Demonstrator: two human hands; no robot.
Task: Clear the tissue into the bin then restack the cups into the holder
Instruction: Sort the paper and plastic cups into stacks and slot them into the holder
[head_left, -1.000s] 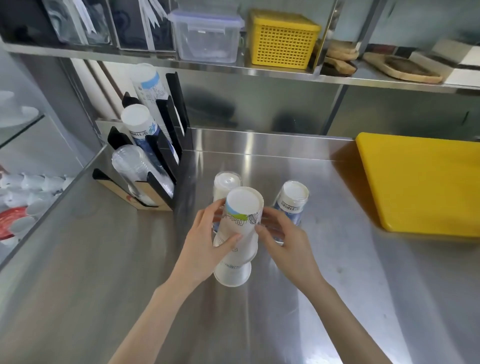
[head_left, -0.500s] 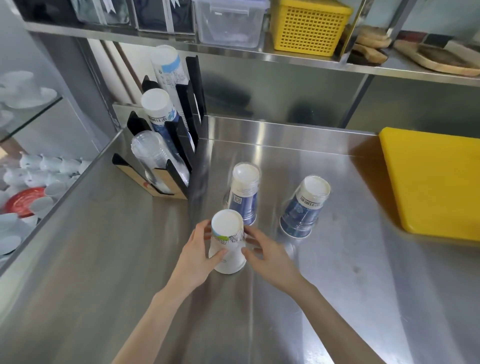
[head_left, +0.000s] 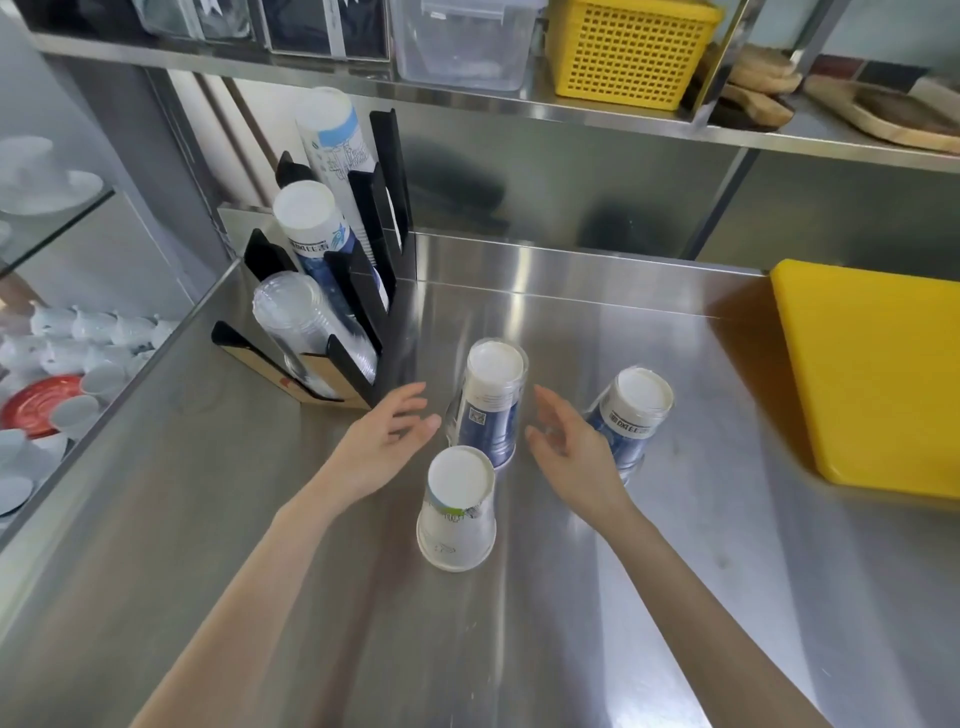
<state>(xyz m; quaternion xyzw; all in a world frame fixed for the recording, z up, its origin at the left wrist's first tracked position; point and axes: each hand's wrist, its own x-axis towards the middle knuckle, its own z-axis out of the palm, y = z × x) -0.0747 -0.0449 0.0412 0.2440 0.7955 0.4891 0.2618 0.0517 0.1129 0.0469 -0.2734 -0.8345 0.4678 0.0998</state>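
White cup stack (head_left: 457, 512): upside down on the counter (head_left: 260, 519), lower centre of the frame; white with a green and blue print near its top; no hand touches it
Middle cup stack (head_left: 491, 405): upside down, just behind the white one at centre frame; white base up, dark blue print on the side; it sits between the two hands
Right cup stack (head_left: 631, 415): upside down, right of centre; blue print, white base; partly hidden behind the right hand
Left hand (head_left: 382, 447): fingers spread and loose, palm turned toward the middle cup stack; close to it, not touching; holding nothing
Right hand (head_left: 569, 452): fingers spread and slightly curled, palm facing left toward the middle cup stack; holding nothing; whether it brushes the right cup stack behind it cannot be told
Holder (head_left: 358, 291): black slotted rack with a brown card base, left of centre against the counter's back corner; three leaning stacks in it; clear plastic cups (head_left: 306, 332) in front, blue-printed paper cups (head_left: 317, 234) behind them, a taller white and light-blue stack (head_left: 335, 137) at the back
Yellow board (head_left: 872, 374): flat on the counter at the right edge of the frame
Shelf (head_left: 519, 101): steel, across the top of the frame; carries a clear lidded box (head_left: 462, 41), a yellow basket (head_left: 631, 52) and wooden boards (head_left: 893, 111) at upper right
White crockery (head_left: 67, 343): on a lower level at the left edge of the frame, with a red plate (head_left: 36, 405) among it
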